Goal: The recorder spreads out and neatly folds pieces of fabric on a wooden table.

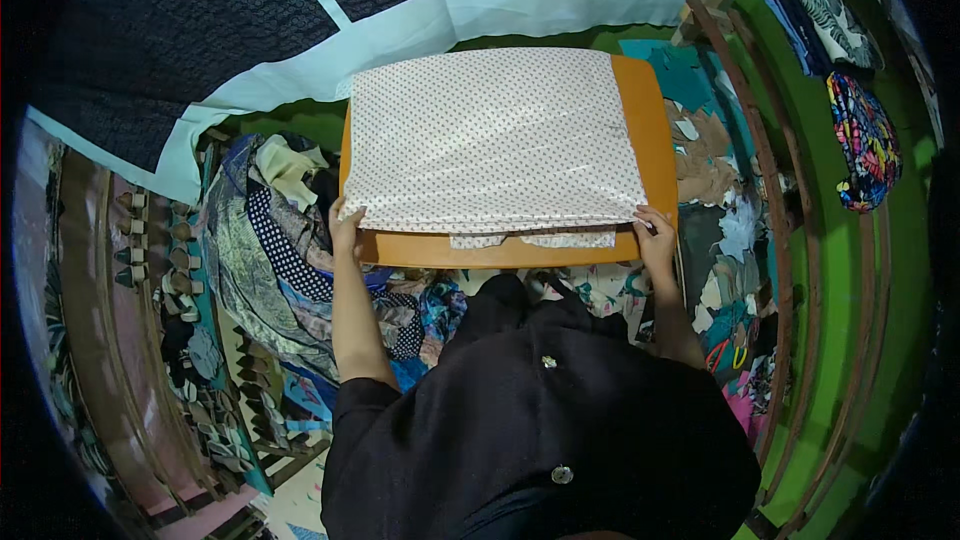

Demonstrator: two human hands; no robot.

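Observation:
A cream cloth with a small dark print lies spread over an orange-yellow tabletop. Its near edge is doubled over in a narrow fold, and two flaps of the same print stick out beneath it. At the near left corner, my left hand is closed on the cloth, thumb and fingers at the fold. My right hand pinches the near right corner the same way. Between them the folded edge runs nearly straight. Parts of the fingers are hidden by the cloth.
Left of the table is a heap of mixed fabrics. Fabric scraps pile up on the right, with orange and yellow loops among them. Wooden rails run along the right side. A dark curtain with a pale border hangs beyond.

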